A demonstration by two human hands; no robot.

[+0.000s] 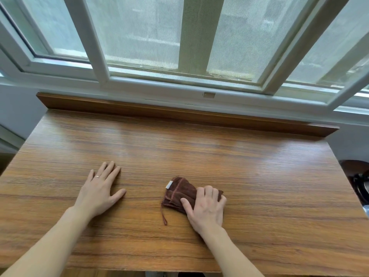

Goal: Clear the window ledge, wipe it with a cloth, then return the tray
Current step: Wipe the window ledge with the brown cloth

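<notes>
We look down at a big wooden ledge (179,140) under a window (159,37). Our left hand (99,191) lies flat on the wood with its fingers straight and spread a little, and it holds nothing. There is a ring (97,176) on one finger of that hand. Our right hand (205,206) rests on top of a brown cloth (179,191). Its fingers are bent over the far edge of the cloth and its thumb lies on the near part, so it holds the cloth down on the wood. The cloth is folded into a small bundle, near the middle of the ledge and just to the right of the left hand, with bare wood between them. A small white tag (169,184) sticks out at the cloth's far left corner, and a thin loop (163,216) hangs out on the near side toward us. A raised wooden strip (179,111) runs along the back of the ledge, right below the white window frame (139,80). At the far right edge we see part of something dark and round (357,182), but we cannot tell what it is.
</notes>
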